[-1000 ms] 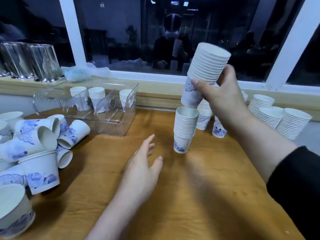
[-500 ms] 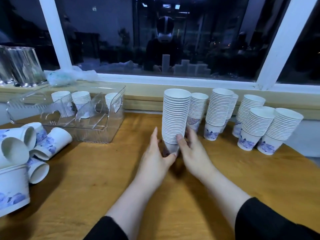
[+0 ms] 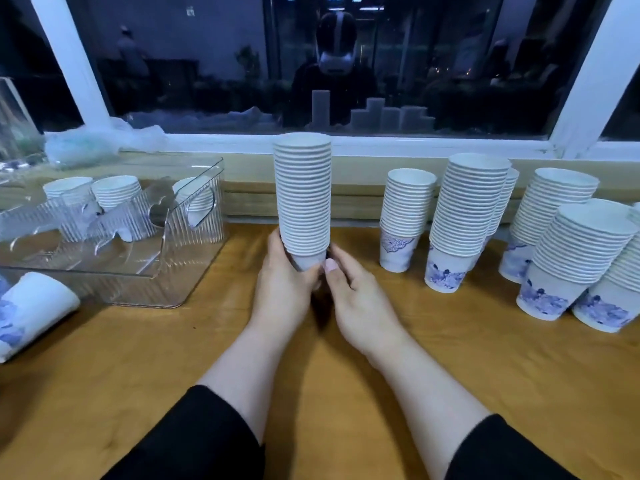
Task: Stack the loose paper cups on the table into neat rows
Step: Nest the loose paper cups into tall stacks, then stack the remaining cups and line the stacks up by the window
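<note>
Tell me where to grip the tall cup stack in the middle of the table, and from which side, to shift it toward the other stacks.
Probably grip the tall stack at its bottom cup, one hand on each side, as the left hand and right hand do now. It stands upright and high on a narrow base on the table, so a grip near the top would likely tip it or lift cups off.

I count two bare hands (image 3: 325, 292) on my feed. Seven stacks of white paper cups with blue print (image 3: 302, 199) stand on the worktop. One clear ribbed plastic bin (image 3: 194, 237) holds three short stacks. One loose cup (image 3: 31, 311) lies sideways.
</note>
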`<control>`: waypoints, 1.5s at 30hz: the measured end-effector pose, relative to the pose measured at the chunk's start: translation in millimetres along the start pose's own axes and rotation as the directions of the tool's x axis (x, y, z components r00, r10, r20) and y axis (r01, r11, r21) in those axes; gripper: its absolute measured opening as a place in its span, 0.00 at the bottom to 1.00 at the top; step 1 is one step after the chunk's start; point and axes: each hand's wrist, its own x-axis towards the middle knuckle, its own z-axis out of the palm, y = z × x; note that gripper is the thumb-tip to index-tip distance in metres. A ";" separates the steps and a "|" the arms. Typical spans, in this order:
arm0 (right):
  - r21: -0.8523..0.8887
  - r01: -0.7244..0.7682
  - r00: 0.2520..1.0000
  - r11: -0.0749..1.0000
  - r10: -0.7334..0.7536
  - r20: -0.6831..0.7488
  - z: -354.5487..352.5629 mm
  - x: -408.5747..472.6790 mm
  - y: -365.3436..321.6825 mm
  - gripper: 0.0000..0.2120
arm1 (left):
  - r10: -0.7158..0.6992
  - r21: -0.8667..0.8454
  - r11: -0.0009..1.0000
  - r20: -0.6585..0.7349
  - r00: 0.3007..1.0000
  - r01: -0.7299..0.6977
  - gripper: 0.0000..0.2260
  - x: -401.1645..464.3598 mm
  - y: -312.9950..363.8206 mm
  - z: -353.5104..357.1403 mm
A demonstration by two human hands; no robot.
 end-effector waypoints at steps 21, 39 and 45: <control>-0.225 -0.064 0.998 0.972 0.055 -0.044 4.3 42.8 13.5 0.18 | -0.085 0.119 0.989 -0.006 0.996 0.085 0.45 33.5 -23.4 0.6; -0.171 0.005 0.979 0.985 0.030 0.199 75.2 -133.8 -88.6 0.18 | 0.112 0.093 0.991 -0.149 0.983 -0.098 0.12 -158.4 50.1 -180.2; -0.027 0.015 0.946 1.000 -0.005 0.325 120.9 -176.3 -125.2 0.21 | 0.319 0.200 0.940 -0.234 0.918 -0.276 0.09 -218.5 68.2 -274.8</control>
